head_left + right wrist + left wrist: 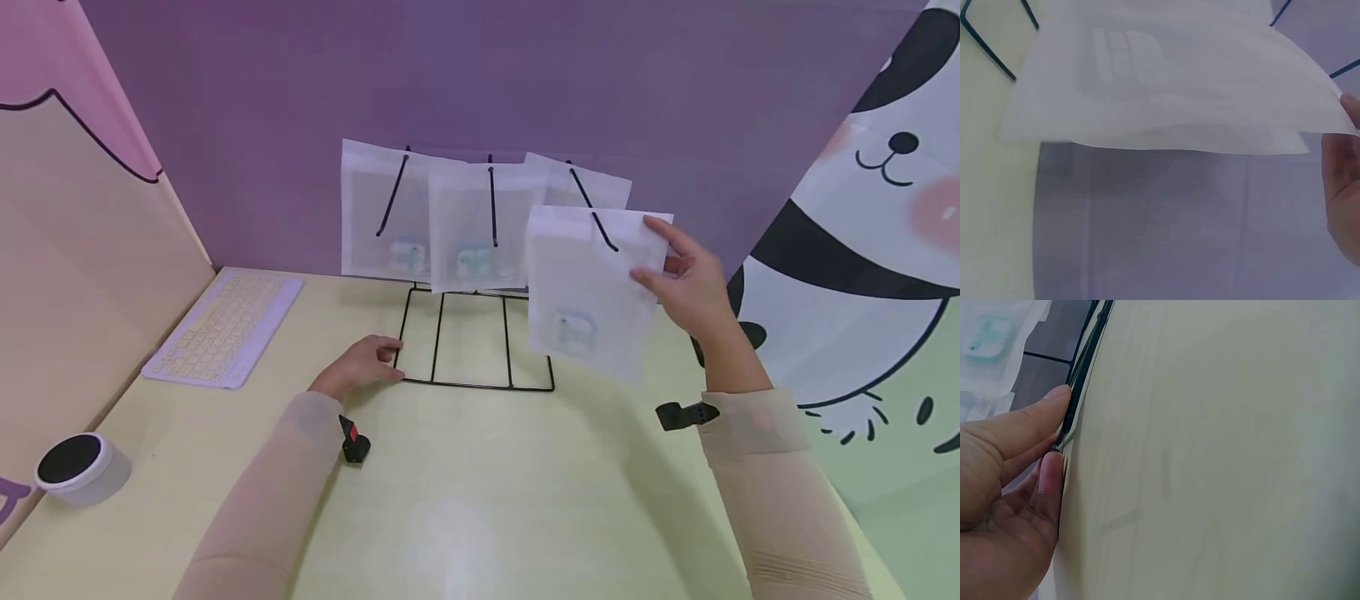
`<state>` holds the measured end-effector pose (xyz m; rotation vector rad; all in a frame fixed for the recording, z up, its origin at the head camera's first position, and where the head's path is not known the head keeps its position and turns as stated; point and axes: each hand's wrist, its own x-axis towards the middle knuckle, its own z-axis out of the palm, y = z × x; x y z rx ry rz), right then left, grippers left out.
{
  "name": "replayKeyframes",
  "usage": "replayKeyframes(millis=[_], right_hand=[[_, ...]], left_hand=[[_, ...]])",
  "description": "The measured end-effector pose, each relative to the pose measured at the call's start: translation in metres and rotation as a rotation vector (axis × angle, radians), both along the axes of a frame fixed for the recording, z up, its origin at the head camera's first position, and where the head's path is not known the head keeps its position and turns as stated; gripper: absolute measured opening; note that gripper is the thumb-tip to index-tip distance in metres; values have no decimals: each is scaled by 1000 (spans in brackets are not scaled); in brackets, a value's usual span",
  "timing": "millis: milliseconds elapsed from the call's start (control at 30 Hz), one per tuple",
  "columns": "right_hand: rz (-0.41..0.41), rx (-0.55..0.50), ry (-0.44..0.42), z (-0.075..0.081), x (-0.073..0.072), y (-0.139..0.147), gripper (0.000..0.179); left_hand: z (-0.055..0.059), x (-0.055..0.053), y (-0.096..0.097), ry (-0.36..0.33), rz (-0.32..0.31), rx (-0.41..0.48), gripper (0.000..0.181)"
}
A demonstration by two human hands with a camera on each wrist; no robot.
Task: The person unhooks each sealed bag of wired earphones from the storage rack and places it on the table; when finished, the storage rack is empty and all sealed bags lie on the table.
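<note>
My left hand [363, 362] pinches the front left corner of a black wire display rack [480, 386], whose base lies on the table. In the left wrist view, thumb and fingers meet around the rack's dark wire [1085, 369]. With thumb and fingers, my right hand [697, 279] holds the right edge of a translucent white pouch [588, 275], near its top. The tip of the rack's right prong [604, 232] pokes out through this pouch's top. Behind it, another white pouch [615, 190] hangs on the same prong. A pale green shape shows through the front pouch.
More white pouches hang on the left prong [393, 193] and the middle prong [492, 208]. On the table's left side lie a lilac keyboard [232, 325] and a white round container with a black top [82, 471]. A purple backdrop [487, 75] stands behind the rack.
</note>
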<state>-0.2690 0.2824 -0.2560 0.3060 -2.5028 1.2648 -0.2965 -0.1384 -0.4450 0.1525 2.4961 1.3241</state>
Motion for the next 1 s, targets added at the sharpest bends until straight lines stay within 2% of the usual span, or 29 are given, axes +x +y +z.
replayKeyframes(millis=[200, 400, 600, 733, 867, 1000], right_hand=[[73, 5, 36, 3, 25, 13, 66], [257, -171, 68, -1, 41, 34, 67], [403, -354, 69, -7, 45, 42, 66], [424, -355, 98, -5, 45, 35, 64], [448, -367, 104, 0, 51, 31, 64], [488, -317, 83, 0, 57, 39, 66]], left_hand=[[2, -1, 2, 1, -1, -9, 61], [2, 0, 2, 10, 2, -13, 61], [3, -2, 2, 3, 8, -4, 63], [4, -2, 2, -1, 10, -1, 63], [2, -3, 3, -1, 10, 4, 63], [1, -4, 3, 9, 7, -6, 63]])
